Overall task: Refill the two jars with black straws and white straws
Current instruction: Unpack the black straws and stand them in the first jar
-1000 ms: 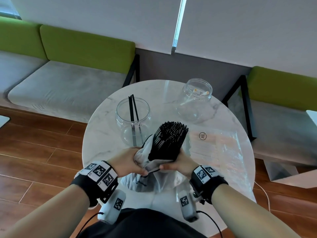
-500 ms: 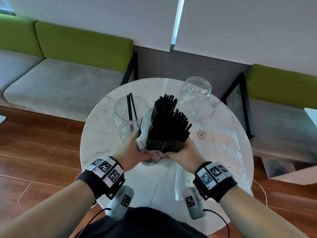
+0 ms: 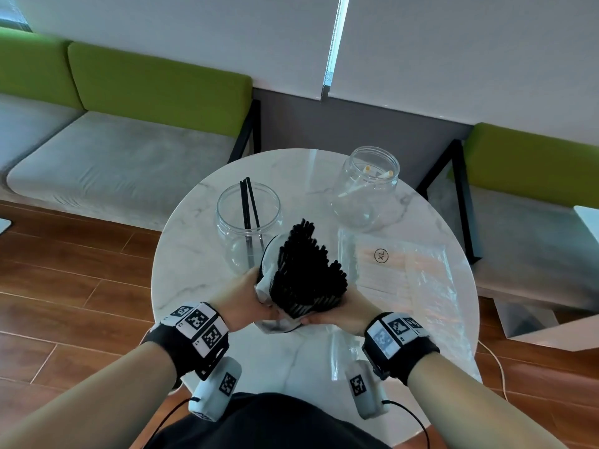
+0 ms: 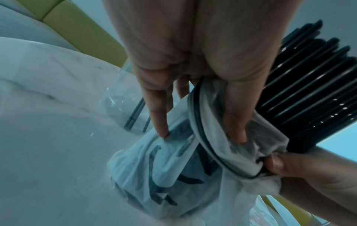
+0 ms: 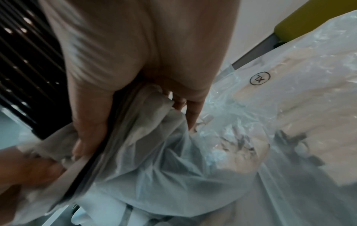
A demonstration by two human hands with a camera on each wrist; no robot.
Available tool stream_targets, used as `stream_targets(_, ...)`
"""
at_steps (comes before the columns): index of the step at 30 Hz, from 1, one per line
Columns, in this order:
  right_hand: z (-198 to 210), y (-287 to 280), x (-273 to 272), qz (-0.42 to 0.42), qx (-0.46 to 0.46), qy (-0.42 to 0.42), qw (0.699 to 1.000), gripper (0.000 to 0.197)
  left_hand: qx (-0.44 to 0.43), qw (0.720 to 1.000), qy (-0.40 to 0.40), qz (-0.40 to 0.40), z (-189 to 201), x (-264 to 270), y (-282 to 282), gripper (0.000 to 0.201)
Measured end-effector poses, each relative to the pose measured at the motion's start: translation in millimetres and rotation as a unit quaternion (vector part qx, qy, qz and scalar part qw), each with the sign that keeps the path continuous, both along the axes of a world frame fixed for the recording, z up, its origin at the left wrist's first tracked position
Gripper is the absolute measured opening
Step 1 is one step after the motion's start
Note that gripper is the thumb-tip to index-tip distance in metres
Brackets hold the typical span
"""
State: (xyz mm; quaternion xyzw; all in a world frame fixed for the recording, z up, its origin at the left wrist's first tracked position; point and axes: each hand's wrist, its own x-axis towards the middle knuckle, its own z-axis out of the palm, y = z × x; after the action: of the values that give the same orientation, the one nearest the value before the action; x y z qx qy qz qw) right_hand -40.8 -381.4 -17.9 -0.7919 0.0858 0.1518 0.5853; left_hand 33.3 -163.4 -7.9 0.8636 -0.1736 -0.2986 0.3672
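Above the round table (image 3: 194, 254), both the left hand (image 3: 241, 298) and the right hand (image 3: 340, 314) grip a bag (image 4: 173, 168) (crumpled, translucent) around the black straws (image 3: 308, 270), just beside the near jar (image 3: 248, 228).

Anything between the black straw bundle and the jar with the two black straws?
Nothing visible. The black straw bundle, held in its bunched bag by the left hand and right hand, sits just in front of the open jar; only the bag around its base must come off.
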Motion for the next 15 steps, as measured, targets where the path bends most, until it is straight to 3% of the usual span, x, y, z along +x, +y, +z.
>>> stream_targets(2, 3, 5, 1, 0.020, -0.039, -0.034, 0.998, 0.076, -0.027, 0.999, 0.013, 0.015, -2, 0, 4, 0.085)
stream_targets(5, 10, 14, 4, 0.028, -0.024, -0.077, 0.996, 0.084, -0.097, 0.994, 0.047, 0.031, 5, -6, 8, 0.091)
stream_targets(9, 15, 14, 6, 0.016, 0.033, -0.051, 0.998, 0.075, -0.162, 0.983, 0.035, 0.077, 6, -8, 13, 0.056)
stream_targets(15, 28, 13, 11, 0.008, -0.098, -0.085, 0.992, 0.072, -0.123, 0.987, 0.022, 0.099, 1, -5, 17, 0.034)
